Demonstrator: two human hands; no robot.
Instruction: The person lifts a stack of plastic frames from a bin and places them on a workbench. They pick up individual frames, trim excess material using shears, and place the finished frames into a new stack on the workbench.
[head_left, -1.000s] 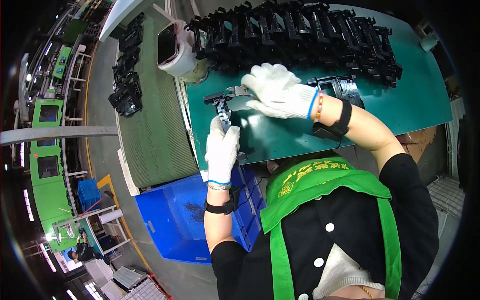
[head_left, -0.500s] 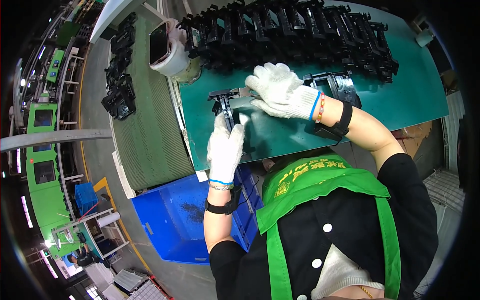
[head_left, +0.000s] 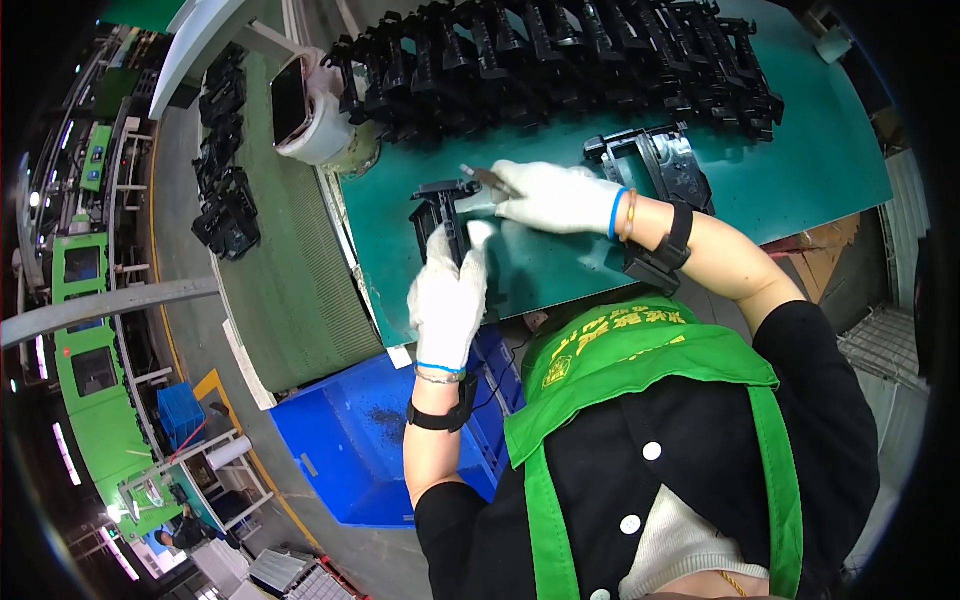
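A black plastic frame (head_left: 438, 212) stands in the grasp of the person's gloved left hand, over the left end of the table. The table (head_left: 815, 135), the broadest thing near it, has a smooth green top. Along its left side runs a green conveyor belt (head_left: 300, 280), carrying more dark parts (head_left: 228, 212) at its far left edge. A green apron (head_left: 640, 360) covers the front of the person's black top. Below the belt's near end sits a blue plastic bin (head_left: 350, 440) with dark specks inside. A dense row of black plastic mouldings (head_left: 560, 65) fills the table's far side; one separate moulding (head_left: 660, 165) lies flat in front of it. A smartphone (head_left: 291, 100) leans on a white round holder (head_left: 325, 125) at the corner. The left hand (head_left: 447, 300) is clamped on the frame's lower part. The right hand (head_left: 560, 200), also white-gloved, is closed around metal pliers (head_left: 487, 178); their tip is near the frame's upper end, whether touching I cannot tell.
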